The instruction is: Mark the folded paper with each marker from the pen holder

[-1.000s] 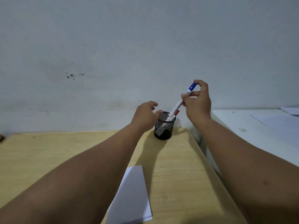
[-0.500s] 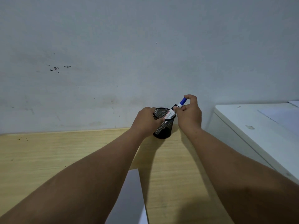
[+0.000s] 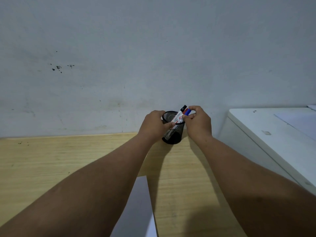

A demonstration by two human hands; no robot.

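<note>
A black mesh pen holder [image 3: 173,134] stands at the far edge of the wooden desk [image 3: 51,161], against the wall. My left hand [image 3: 153,125] grips its left side and rim. Markers lean out of it: a black-capped marker [image 3: 183,108], a red-capped one and a blue-capped marker [image 3: 187,112]. My right hand [image 3: 196,122] pinches the blue-capped marker at the holder's right rim, with most of its barrel down inside. The folded white paper [image 3: 138,211] lies near me between my forearms, partly hidden by my left arm.
A white cabinet top [image 3: 273,134] stands to the right of the desk, slightly higher, with a sheet of paper [image 3: 301,122] on it. A grey wall [image 3: 153,57] rises directly behind the holder.
My right hand has come down with the blue-capped marker, from raised above the holder to sunk into it. My left hand has closed on the holder's side. The view tilted upward.
</note>
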